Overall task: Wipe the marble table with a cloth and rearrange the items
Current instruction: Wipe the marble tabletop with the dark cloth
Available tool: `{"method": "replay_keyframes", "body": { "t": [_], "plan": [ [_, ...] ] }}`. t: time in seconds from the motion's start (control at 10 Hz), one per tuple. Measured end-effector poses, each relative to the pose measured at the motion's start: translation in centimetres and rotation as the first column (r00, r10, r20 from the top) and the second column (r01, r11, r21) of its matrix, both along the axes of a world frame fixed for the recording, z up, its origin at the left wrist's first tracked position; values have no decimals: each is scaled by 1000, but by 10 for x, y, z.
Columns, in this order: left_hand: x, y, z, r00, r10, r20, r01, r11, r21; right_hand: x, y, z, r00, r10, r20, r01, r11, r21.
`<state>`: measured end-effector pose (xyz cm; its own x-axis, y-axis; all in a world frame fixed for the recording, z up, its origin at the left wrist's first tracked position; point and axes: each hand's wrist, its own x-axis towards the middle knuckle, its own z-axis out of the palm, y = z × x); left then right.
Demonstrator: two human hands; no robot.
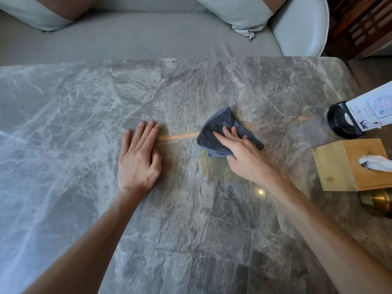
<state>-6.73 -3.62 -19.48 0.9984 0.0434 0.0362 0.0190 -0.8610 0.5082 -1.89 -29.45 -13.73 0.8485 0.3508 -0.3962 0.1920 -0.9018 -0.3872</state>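
Resting flat on the marble table (84, 107): left hand (139, 160), palm down, fingers extended and close together, holding nothing. Right hand (241, 154): reaching forward from the right, fingers spread and pressed down on a crumpled dark grey cloth (220, 126), which lies on the tabletop right of centre, apart from the left hand. Wooden tissue box (343, 164): right edge of table, white tissue (374, 163) protruding from its top slot. Black stand (339, 120): behind the box, holding a white card (373, 107) printed with a QR code. Brass object (378, 201): nearer than the box, partly cut off. Grey sofa (137, 37): beyond the table's far edge.
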Motion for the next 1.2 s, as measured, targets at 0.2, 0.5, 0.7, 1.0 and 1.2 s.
{"method": "replay_keyframes", "body": {
  "t": [0.2,0.5,0.7,1.0,1.2],
  "plan": [
    [-1,1,-1,1000,0,10,0,1000,-6,-13,-2,0,998,70,-1,-70,996,47],
    [-1,-1,1,1000,6,7,-6,1000,-21,-22,-9,-5,990,142,16,-142,985,96],
    [0,-1,1,1000,6,6,-6,1000,-12,-25,-17,-7,978,208,22,-210,971,119],
    [0,0,1,1000,7,4,-7,1000,-10,-21,-27,-4,949,315,-3,-312,942,126],
    [0,0,0,1000,6,0,-6,1000,-7,-20,-35,1,922,385,-49,-377,918,121]
  ]
}}
